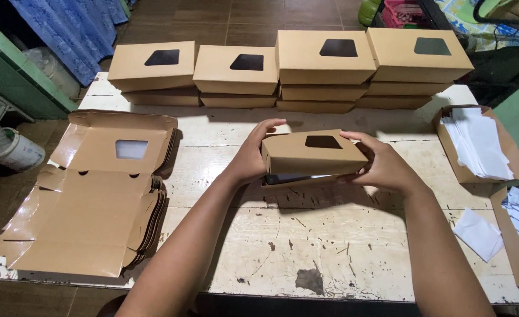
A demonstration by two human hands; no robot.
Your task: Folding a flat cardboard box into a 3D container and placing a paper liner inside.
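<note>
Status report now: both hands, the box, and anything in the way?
Left hand and right hand grip the brown window box, lid almost closed. Held above the table. Nothing in the way.

Worn white table (306, 252); carrying stacked brown boxes (288, 70) along the far edge, flat blanks (89, 199) at left, paper-filled boxes (476, 144) at right, one loose paper (478, 233).

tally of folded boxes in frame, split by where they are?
Finished boxes stacked at the back of the table, four stacks: 11
Box in left hand and right hand, lid not fully shut: 1
Total: 12
</note>
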